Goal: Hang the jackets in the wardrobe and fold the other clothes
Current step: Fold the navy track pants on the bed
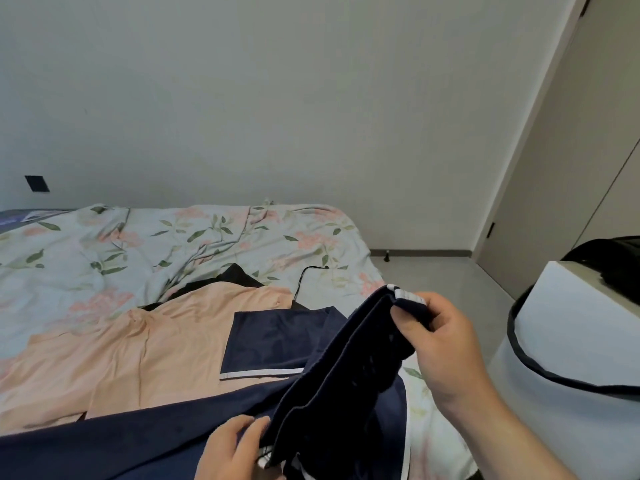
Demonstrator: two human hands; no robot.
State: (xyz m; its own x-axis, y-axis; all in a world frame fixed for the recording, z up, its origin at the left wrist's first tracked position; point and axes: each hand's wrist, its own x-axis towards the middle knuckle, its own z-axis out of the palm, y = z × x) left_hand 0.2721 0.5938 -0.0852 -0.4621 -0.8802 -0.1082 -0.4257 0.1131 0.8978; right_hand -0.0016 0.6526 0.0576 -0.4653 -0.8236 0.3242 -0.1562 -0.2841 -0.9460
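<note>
slippage is our main worry: we hold the navy garment [339,375] doubled and raised over the near right corner of the bed [173,237], our right hand [446,344] pinching its white-trimmed upper edge between thumb and curled fingers, our left hand [235,448] clenched on the lower edge close to us. the cloth looks soft and heavy, so if either pinch catches only one layer, the other would likely sag and the fold go crooked. much of the garment trails flat across the bed to the left, and pulling the raised part could drag that tail over the peach top [138,344] spread beside it and rumple it, along with the black garment [239,277] poking out from under it. a navy panel [270,341] with a white hem lies on the peach top; we cannot tell whether it is part of the same piece, and if it is, it may twist. the laundry basket [519,355] stands just to our right, near enough for a loose end to snag on its rim.
</note>
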